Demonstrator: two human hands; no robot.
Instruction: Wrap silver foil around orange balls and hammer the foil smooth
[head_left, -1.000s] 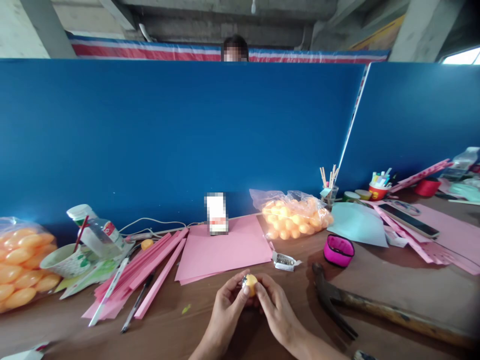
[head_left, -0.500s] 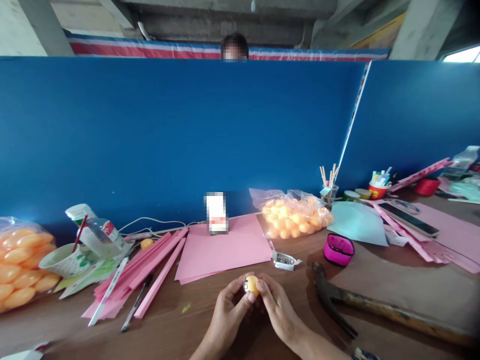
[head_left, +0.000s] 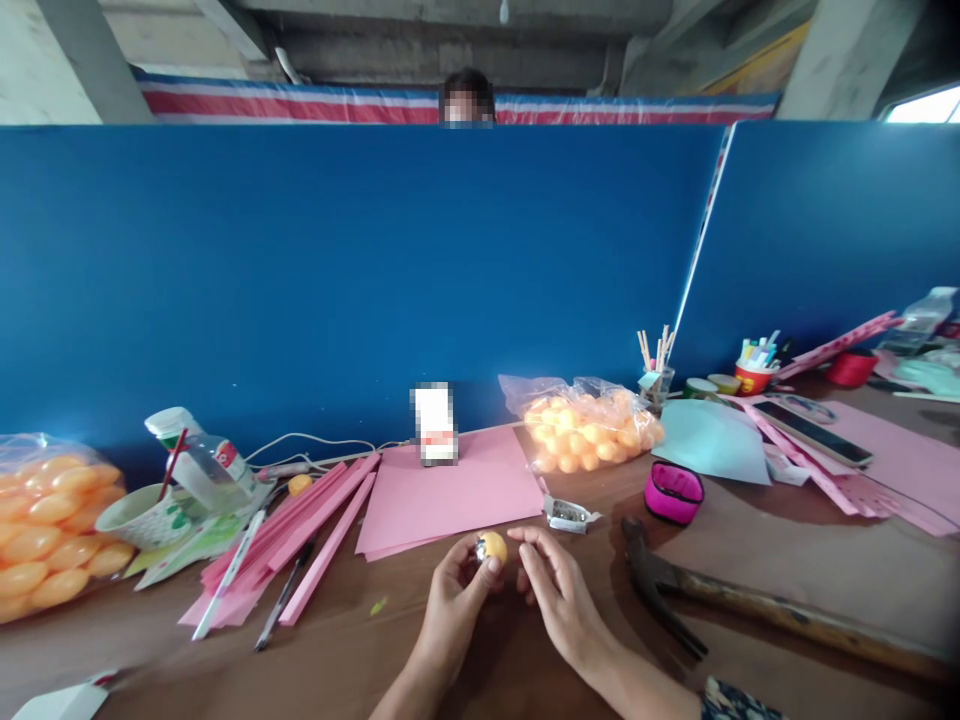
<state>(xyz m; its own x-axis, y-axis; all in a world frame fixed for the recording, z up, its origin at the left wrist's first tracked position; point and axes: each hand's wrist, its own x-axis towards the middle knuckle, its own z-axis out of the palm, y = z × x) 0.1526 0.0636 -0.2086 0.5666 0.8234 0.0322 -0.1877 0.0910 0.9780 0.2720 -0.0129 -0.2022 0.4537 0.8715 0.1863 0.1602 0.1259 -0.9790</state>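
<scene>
My left hand (head_left: pixel 456 597) pinches a small yellow-orange ball (head_left: pixel 493 547) between thumb and fingers. Dark and silvery-white spots show on the ball's left side; what they are is too small to tell. Just right of the ball, apart from it, is my right hand (head_left: pixel 553 590), its fingers loosely bent and parted with nothing visible in them. Beyond the right hand lies a small opened white packet (head_left: pixel 568 514) with little shiny grey pieces inside. Pink paper sheets (head_left: pixel 450 500) lie past my hands.
A hammer (head_left: pixel 750 595) and a magenta wristband-like ring (head_left: pixel 674 492) lie to the right. Bags of orange balls stand at the back (head_left: pixel 581 430) and left (head_left: pixel 52 530). Pink strips (head_left: pixel 300 520), a paper cup (head_left: pixel 139 520) and a bottle (head_left: pixel 202 460) are on the left. A blue partition (head_left: pixel 360 250) rises behind.
My right hand has let go of the ball and drawn slightly right. The left hand, still holding the ball, has shifted a little left and up.
</scene>
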